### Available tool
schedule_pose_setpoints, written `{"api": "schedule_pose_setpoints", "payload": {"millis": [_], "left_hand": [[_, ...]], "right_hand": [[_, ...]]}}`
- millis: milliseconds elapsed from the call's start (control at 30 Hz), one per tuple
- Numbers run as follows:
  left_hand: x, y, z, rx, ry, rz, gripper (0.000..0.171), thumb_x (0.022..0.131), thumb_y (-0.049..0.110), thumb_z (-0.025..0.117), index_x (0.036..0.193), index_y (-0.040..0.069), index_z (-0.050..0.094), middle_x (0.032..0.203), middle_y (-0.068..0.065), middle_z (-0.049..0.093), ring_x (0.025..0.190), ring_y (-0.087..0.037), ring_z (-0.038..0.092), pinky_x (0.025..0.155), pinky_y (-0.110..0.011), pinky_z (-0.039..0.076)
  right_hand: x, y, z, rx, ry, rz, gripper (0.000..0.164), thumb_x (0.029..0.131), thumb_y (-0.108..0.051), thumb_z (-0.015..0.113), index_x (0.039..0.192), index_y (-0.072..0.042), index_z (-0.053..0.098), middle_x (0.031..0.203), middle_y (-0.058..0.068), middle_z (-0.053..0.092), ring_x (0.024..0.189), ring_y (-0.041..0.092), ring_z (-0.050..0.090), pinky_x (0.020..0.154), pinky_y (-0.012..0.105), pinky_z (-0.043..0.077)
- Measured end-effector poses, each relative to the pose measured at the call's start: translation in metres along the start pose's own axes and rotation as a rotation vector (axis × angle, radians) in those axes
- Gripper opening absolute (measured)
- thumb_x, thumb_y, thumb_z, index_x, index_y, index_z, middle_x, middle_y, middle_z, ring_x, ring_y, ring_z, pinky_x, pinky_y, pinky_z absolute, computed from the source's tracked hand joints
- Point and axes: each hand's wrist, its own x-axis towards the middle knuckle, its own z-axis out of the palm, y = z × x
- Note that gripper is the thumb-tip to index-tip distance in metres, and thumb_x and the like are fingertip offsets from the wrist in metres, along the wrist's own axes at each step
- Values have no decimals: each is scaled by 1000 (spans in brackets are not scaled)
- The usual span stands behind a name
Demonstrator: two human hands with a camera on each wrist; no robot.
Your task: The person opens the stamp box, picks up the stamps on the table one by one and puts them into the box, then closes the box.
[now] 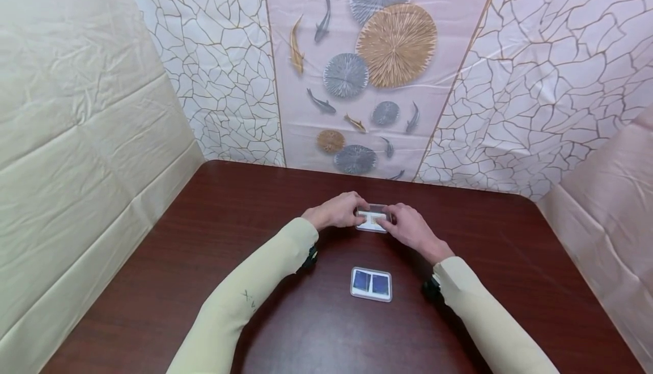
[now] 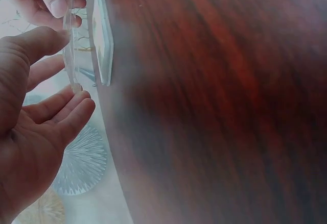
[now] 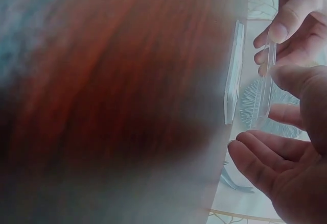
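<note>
Both hands hold a thin clear plastic cover (image 2: 71, 55) between them, above the far part of the table. My left hand (image 1: 338, 211) pinches its left side, thumb on the near face and fingers on the far one. My right hand (image 1: 412, 228) grips the opposite side in the same way. Beyond the cover, in both wrist views, a flat clear-edged case (image 3: 234, 76) with a white insert lies on the table, apart from the cover. Seen from the head, the cover overlaps this case, and yellowish marks show through.
A second flat clear case (image 1: 371, 284) with two dark blue panels on white lies nearer on the dark wooden table (image 1: 296, 317). Patterned cloth (image 1: 352, 68) hangs behind the table's far edge, and pale cloth (image 1: 87, 153) lines the left side.
</note>
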Motion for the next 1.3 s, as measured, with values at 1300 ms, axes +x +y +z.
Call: {"api": "schedule_pose_setpoints", "payload": {"millis": [1300], "left_hand": [[-2, -2, 16, 75, -54, -55, 37, 95, 29, 62, 130, 18, 61, 141, -6, 51, 125, -18, 50, 104, -31, 43]], "right_hand": [[-2, -2, 4, -25, -121, 19, 40, 91, -27, 69, 121, -1, 65, 106, 17, 65, 91, 26, 58, 81, 43, 50]]}}
